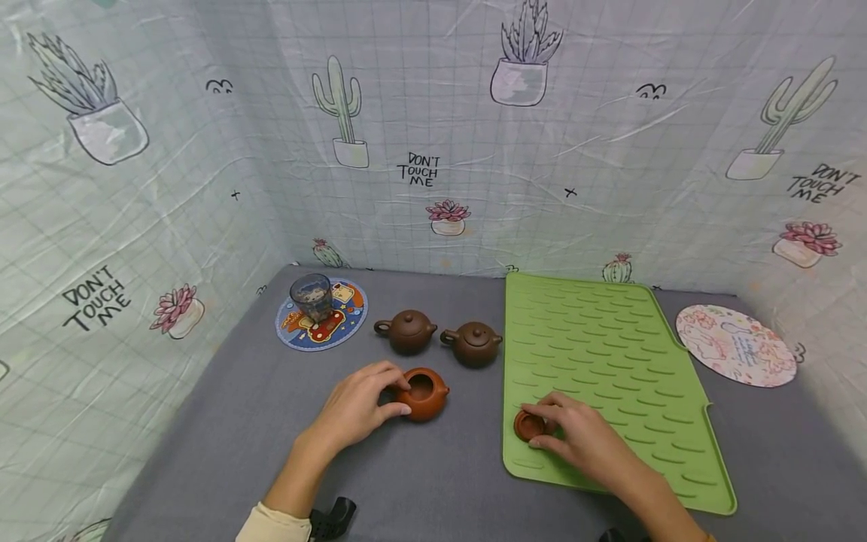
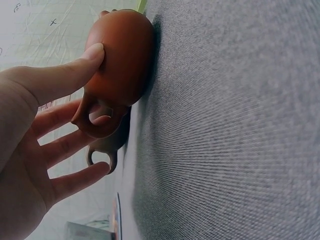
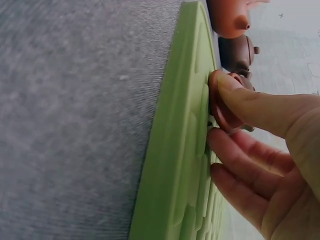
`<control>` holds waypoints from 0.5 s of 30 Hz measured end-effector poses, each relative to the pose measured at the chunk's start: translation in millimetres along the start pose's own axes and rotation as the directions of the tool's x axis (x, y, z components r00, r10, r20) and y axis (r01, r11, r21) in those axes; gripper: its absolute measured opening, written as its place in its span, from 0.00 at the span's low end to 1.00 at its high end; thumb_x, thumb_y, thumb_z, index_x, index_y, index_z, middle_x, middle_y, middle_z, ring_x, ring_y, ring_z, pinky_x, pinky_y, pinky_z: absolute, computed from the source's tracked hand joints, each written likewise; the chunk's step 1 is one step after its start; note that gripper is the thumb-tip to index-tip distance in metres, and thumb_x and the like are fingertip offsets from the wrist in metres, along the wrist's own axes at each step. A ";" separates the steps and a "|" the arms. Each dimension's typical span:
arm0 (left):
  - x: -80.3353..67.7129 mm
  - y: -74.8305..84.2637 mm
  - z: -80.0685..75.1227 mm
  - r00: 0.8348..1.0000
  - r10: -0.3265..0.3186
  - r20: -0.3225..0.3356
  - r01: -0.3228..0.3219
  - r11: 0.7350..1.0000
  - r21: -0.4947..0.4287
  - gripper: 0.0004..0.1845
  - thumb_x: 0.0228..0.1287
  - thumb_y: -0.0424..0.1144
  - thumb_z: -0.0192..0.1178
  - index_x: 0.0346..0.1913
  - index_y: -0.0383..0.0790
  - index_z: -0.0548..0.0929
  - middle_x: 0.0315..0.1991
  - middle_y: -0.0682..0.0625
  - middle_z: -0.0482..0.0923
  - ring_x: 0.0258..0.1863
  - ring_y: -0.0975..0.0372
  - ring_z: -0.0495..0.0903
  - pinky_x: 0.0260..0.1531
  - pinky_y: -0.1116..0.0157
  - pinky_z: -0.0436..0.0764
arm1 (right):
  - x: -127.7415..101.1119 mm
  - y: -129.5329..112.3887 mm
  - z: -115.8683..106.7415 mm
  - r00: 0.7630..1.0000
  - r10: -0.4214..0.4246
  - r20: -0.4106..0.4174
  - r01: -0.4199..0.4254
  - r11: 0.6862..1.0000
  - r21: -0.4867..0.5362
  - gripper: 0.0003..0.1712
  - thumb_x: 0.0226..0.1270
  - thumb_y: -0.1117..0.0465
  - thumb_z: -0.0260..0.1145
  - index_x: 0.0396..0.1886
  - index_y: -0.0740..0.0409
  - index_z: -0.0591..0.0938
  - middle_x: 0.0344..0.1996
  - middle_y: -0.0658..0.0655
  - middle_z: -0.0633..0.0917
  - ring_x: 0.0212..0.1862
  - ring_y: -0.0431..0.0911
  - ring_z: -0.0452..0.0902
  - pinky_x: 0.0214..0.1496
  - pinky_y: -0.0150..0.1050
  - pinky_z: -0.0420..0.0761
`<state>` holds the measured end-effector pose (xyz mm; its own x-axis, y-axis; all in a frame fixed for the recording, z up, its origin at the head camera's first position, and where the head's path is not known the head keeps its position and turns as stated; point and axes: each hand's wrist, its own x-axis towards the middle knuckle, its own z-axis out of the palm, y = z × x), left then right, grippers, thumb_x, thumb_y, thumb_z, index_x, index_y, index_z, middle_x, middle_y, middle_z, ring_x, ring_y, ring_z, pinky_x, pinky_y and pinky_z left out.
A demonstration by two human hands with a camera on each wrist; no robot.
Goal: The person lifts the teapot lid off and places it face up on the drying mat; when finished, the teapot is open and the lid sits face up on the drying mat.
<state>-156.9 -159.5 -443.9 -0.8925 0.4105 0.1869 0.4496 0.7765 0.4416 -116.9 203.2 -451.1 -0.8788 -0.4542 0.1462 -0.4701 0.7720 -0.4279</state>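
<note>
An orange-brown clay teapot point(image 1: 433, 407) without its lid stands on the grey table, its round opening facing up. My left hand point(image 1: 361, 403) holds it from the handle side, thumb against the body and index finger at the rim. In the left wrist view the teapot's handle point(image 2: 102, 131) hangs between the other, loosely spread fingers. A small teapot lid point(image 1: 530, 426) lies underside up at the left edge of the green ridged mat point(image 1: 596, 361). My right hand point(image 1: 576, 436) pinches this lid by its edge between thumb and fingers.
Two dark brown lidded teapots, one on the left point(image 1: 409, 332) and one on the right point(image 1: 474, 345), stand behind the orange-brown one. A clear glass point(image 1: 313, 298) sits on a round blue mat point(image 1: 287, 331) at back left. A pink patterned oval mat point(image 1: 737, 346) lies at right.
</note>
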 end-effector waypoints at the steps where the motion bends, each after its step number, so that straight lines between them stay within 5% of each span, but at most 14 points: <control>1: 0.1 0.0 0.0 1.000 0.000 0.000 0.000 1.000 0.000 0.14 0.54 0.48 0.77 0.43 0.54 0.87 0.47 0.62 0.84 0.48 0.64 0.83 0.49 0.57 0.83 | 0.4 -0.4 -0.3 1.000 0.013 0.010 -0.013 1.000 -0.003 0.26 0.58 0.56 0.78 0.58 0.52 0.87 0.43 0.45 0.85 0.36 0.31 0.77 0.35 0.30 0.78; 15: 0.5 -0.1 -0.2 1.000 0.012 -0.018 -0.012 1.000 0.006 0.15 0.52 0.48 0.78 0.42 0.54 0.87 0.46 0.62 0.85 0.49 0.64 0.84 0.50 0.57 0.83 | 7.3 -5.6 -4.8 0.994 0.046 0.096 -0.047 0.999 0.006 0.27 0.60 0.54 0.76 0.60 0.55 0.86 0.43 0.44 0.82 0.38 0.34 0.74 0.35 0.30 0.73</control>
<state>-157.3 -159.5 -443.6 -0.8874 0.4113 0.2082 0.4607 0.7742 0.4340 -121.0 197.6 -443.3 -0.8878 -0.4584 0.0403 -0.4278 0.7898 -0.4395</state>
